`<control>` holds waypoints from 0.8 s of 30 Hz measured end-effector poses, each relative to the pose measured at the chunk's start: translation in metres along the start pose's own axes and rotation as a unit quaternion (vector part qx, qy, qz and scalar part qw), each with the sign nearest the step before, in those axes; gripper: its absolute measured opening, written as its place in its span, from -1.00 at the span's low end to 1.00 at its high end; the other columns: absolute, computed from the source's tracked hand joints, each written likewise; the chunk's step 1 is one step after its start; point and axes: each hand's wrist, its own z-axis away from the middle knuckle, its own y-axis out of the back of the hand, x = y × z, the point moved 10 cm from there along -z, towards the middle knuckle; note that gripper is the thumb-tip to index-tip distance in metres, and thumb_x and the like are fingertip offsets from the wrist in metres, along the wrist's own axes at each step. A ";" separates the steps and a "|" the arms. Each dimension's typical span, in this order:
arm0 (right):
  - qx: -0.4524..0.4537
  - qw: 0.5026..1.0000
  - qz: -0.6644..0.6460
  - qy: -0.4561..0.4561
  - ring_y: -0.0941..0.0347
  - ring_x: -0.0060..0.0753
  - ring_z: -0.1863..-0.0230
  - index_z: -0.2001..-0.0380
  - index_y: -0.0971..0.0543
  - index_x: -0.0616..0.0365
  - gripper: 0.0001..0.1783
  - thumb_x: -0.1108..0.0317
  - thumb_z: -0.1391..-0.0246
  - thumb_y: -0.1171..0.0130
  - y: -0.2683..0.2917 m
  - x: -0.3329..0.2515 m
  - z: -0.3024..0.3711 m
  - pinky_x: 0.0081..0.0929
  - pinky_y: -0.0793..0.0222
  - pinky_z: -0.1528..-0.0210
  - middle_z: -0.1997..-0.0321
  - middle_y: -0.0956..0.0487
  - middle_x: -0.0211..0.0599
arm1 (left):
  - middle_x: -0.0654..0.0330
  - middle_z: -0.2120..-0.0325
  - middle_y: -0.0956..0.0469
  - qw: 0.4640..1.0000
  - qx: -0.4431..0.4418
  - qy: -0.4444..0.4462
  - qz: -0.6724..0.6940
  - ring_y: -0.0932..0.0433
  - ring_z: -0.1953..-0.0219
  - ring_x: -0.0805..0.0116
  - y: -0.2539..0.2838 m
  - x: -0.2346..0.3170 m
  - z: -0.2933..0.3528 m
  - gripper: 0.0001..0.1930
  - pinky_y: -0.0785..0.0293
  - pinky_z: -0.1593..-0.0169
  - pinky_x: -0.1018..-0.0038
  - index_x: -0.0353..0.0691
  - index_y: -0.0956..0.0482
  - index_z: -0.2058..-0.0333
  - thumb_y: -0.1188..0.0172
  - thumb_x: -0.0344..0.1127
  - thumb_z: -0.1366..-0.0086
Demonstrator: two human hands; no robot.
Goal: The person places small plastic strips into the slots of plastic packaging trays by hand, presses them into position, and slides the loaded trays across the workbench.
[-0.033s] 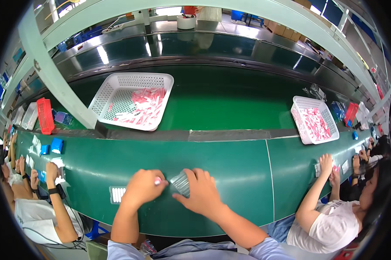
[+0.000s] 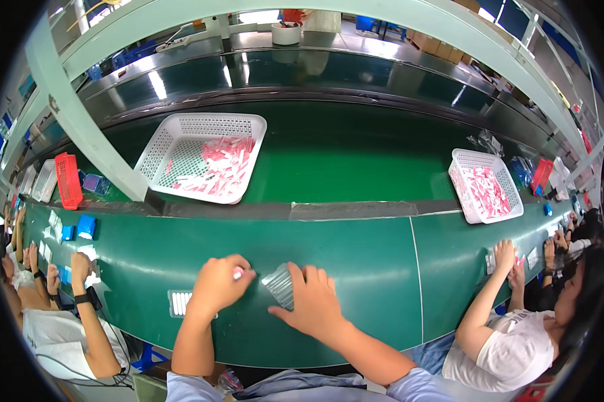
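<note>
Small tray (image 2: 180,315) on green table (image 2: 355,268)

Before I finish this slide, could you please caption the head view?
Left hand holding a pink and white piece, right hand on a clear tray, green worktable beneath.

The left hand (image 2: 222,285) had shifted slightly up and to the left in the view, carrying the small pink-and-white piece (image 2: 238,273) with it. The right hand (image 2: 313,295) had slipped slightly lower, so a little more of the clear ribbed tray (image 2: 278,287) showed beside its fingers.
</note>
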 end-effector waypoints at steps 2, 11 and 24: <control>-0.119 0.989 0.074 -0.053 -0.36 0.00 -0.05 -0.31 -0.33 0.22 0.03 0.06 0.21 -0.56 -0.016 0.011 0.006 -0.17 -0.26 -0.08 -0.07 -0.44 -0.06 | 0.01 0.59 -0.60 0.996 0.065 0.018 0.057 -0.65 0.50 0.12 -0.002 -0.003 -0.005 -0.78 -0.56 0.35 0.27 -0.21 -0.69 0.23 -0.39 -0.25 -0.19; -0.087 0.989 -0.044 0.107 -0.37 -0.10 -0.14 -0.40 -0.25 0.16 0.03 0.21 0.14 -0.52 -0.005 0.018 -0.001 -0.17 -0.27 -0.20 -0.10 -0.50 -0.15 | 0.41 0.50 -0.39 0.678 -0.169 0.116 0.706 -0.28 0.52 0.63 -0.089 -0.002 0.004 -0.83 -0.11 0.54 0.65 -0.20 -0.53 0.13 -0.26 -0.49 -0.33; 0.004 0.983 -0.139 0.120 -0.36 0.04 -0.26 -0.27 -0.40 0.12 -0.13 0.32 0.17 -0.50 -0.003 0.036 -0.012 -0.11 -0.22 -0.31 -0.27 -0.47 -0.12 | 0.32 0.41 -0.36 0.530 -0.164 0.115 0.824 -0.28 0.48 0.54 -0.063 -0.007 -0.008 -0.76 -0.10 0.57 0.67 -0.18 -0.50 0.02 -0.14 -0.43 -0.34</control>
